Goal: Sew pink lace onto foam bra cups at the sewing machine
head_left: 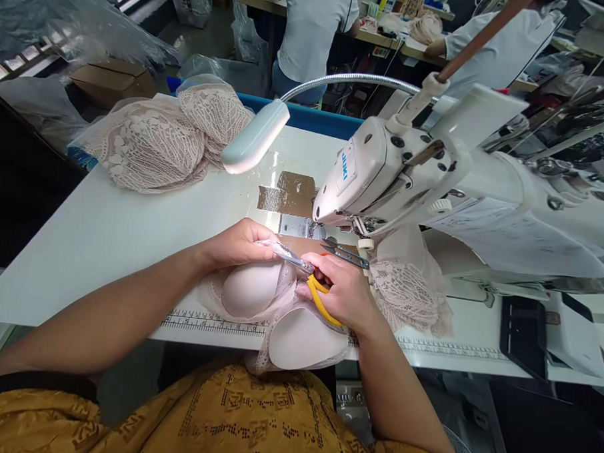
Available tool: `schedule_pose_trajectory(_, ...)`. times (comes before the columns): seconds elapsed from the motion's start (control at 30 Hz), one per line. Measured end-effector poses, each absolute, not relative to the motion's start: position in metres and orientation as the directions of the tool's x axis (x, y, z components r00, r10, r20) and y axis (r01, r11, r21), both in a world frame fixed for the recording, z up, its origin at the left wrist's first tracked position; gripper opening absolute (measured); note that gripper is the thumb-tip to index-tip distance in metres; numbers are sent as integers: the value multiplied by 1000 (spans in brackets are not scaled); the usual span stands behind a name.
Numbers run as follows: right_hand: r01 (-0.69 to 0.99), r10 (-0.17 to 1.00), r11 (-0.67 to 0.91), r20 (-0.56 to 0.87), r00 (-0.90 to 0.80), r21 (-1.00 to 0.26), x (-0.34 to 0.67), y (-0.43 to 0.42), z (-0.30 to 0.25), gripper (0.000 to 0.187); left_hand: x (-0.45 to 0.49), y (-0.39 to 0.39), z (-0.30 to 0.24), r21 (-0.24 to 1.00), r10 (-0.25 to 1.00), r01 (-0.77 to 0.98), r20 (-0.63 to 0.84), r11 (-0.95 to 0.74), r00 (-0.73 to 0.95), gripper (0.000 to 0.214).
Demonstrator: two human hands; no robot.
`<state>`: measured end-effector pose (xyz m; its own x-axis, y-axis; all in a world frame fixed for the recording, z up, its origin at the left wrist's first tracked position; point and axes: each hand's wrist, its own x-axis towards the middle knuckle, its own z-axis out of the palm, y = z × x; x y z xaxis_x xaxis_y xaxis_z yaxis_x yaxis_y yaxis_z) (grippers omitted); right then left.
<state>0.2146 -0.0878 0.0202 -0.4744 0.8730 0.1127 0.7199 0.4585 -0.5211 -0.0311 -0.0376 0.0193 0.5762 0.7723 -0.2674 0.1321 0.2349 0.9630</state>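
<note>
A pale pink bra (pixel 252 291) with moulded cups and lace edging lies at the table's front edge, one cup overhanging it. My left hand (pixel 246 243) pinches the lace at the bra's upper edge. In my right hand (pixel 342 288) are scissors (pixel 323 301) with yellow and black handles. Their blades point left and reach the lace by my left fingertips. Just beyond my right hand lie dark thread snips (pixel 348 254). The lower part of the scissors' grip is hidden by my fingers.
A white sewing machine (pixel 379 170) stands beyond my hands, its lamp (pixel 256 138) hanging over the table. Lace pieces are piled at the back left (pixel 155 140) and on the right (pixel 409 284). A dark phone-like device (pixel 523 336) lies far right. Two people work behind.
</note>
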Motion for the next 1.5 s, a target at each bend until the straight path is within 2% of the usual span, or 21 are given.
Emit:
schedule_pose_trajectory(0.5, 716, 849, 523, 215, -482, -463, 220, -90, 11, 22, -30, -41, 23, 959, 771, 137, -281, 247, 571, 27)
schedule_pose_trajectory(0.7, 740, 863, 504, 229, -450, -444, 216, -90, 8, 23, -29, -41, 25, 955, 775, 84, -281, 285, 566, 24)
schedule_pose_trajectory(0.93, 781, 928, 369, 246, -280, -504, 213, -88, 9, 30, -31, -42, 24, 946, 765, 128, -316, 296, 561, 24)
schedule_pose_trajectory(1.07, 774, 910, 412, 257, -325, -481, 216, -86, 11, 40, -32, -38, 24, 951, 770, 167, -309, 261, 558, 25)
schedule_pose_trajectory(1.13, 761, 890, 454, 278, -361, -463, 218, -86, 14, 46, -39, -32, 24, 955, 783, 241, -282, 173, 555, 27)
schedule_pose_trajectory(1.2, 762, 880, 471, 295, -372, -444, 221, -90, 21, 45, -49, -25, 26, 909, 846, 417, -208, -18, 491, 31)
schedule_pose_trajectory(1.27, 763, 884, 465, 286, -370, -450, 228, -99, 32, 42, -61, -20, 31, 727, 928, 648, -41, -227, 371, 36)
schedule_pose_trajectory(1.33, 759, 895, 444, 273, -352, -476, 240, -113, 43, 41, -67, -19, 39, 519, 943, 788, 160, -332, 292, 43)
schedule_pose_trajectory(1.4, 760, 911, 410, 274, -309, -504, 256, -129, 51, 42, -60, -27, 49, 456, 907, 787, 260, -417, 330, 43)
schedule_pose_trajectory(1.47, 776, 929, 357, 282, -238, -519, 274, -147, 53, 42, -40, -43, 58, 475, 847, 704, 243, -529, 473, 37)
schedule_pose_trajectory(1.5, 787, 940, 322, 279, -197, -527, 283, -155, 51, 42, -25, -54, 60, 474, 797, 658, 189, -586, 574, 37)
